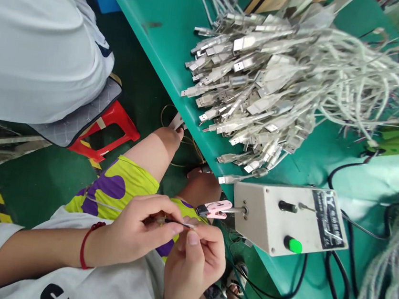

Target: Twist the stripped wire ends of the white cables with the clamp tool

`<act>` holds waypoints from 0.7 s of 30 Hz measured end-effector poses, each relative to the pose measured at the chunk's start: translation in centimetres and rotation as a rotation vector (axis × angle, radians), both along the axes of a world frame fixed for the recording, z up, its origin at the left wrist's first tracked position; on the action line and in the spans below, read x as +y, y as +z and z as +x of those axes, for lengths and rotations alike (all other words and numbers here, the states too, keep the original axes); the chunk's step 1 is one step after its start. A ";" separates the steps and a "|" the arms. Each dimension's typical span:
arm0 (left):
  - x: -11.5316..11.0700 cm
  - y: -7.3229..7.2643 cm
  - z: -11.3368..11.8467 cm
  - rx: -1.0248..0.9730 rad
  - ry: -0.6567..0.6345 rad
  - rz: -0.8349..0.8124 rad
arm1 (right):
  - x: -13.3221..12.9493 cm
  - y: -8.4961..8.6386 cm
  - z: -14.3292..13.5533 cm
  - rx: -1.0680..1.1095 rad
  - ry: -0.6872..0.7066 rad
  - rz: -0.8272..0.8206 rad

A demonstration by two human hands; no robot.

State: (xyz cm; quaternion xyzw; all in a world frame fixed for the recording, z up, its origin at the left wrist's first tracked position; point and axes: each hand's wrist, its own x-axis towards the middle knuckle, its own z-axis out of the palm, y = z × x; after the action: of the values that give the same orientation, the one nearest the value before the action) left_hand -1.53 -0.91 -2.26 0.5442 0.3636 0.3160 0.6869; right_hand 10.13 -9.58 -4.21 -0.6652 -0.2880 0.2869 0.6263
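Observation:
My left hand [143, 229], with a red cord round its wrist, is closed in a pinch on a thin pale cable [106, 205]. The cable trails out behind that hand across the yellow and purple shorts. Fine wires [186, 225], dark and light, stick out from the left fingertips. My right hand [196, 255] pinches the far ends of these wires between thumb and forefinger. Just beyond both hands, a pink clip [216, 209] sits on the shaft of a white box-shaped machine [257, 213].
A big heap of clear USB cables [264, 85] covers much of the green table [177, 32]. More cables [382, 285] lie at the lower right. The machine has a green button [295, 246] and black cords. A person in white [42, 45] sits on a red stool [115, 125] nearby.

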 end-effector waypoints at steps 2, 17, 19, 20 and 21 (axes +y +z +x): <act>0.1 0.0 0.1 -0.013 -0.001 0.050 | 0.7 0.5 0.0 0.068 -0.073 0.079; 0.5 -0.9 1.4 -0.128 0.251 0.208 | 3.8 1.0 3.7 0.490 -0.024 0.101; 0.6 -0.9 1.6 -0.151 0.258 0.237 | 3.7 0.9 3.7 0.590 0.008 0.093; 0.7 -0.9 1.6 -0.164 0.259 0.254 | 3.7 0.9 3.7 0.620 0.021 0.096; 0.8 -0.9 1.7 -0.176 0.256 0.269 | 3.6 0.9 3.7 0.635 0.027 0.104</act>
State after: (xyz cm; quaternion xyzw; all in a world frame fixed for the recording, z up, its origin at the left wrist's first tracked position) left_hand 0.17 -0.13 -3.18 0.5506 0.3230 0.4926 0.5915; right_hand 13.87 -5.94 -3.34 -0.5058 -0.1013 0.4732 0.7142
